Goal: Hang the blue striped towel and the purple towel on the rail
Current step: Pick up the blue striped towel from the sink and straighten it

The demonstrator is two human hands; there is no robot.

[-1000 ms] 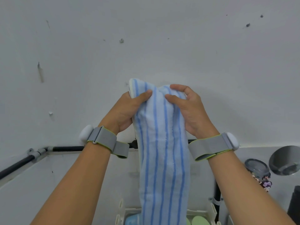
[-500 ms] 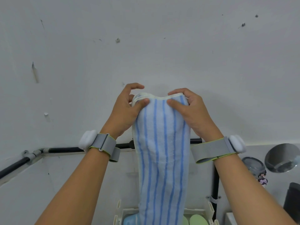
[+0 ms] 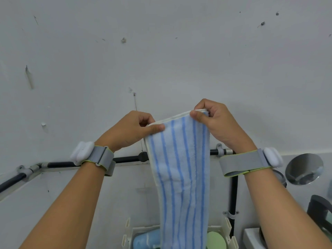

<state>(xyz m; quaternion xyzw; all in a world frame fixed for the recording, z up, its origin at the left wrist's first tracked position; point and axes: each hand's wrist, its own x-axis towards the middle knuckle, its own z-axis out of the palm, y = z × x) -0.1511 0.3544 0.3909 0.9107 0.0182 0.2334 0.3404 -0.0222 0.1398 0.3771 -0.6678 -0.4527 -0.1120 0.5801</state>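
Note:
The blue striped towel [image 3: 181, 169] hangs lengthwise in front of the white wall, held up by its top hem. My left hand [image 3: 131, 130] pinches the hem's left corner between thumb and fingers. My right hand [image 3: 215, 121] pinches the right corner, slightly higher. The hem is stretched flat between both hands. A black rail [image 3: 125, 159] runs along the wall behind the towel, below my hands. The purple towel is not in view.
A thin bead chain [image 3: 138, 123] hangs on the wall to a black knob on the rail. A white rack [image 3: 128, 236] below holds a blue and a green item. A black vertical pipe [image 3: 233, 194], a round metal dish [image 3: 303, 168] and a dark container [image 3: 319, 212] are on the right.
Both hands slid apart to the towel's top corners, spreading the bunched hem flat. The hands and towel dropped lower in view, closer to the rail.

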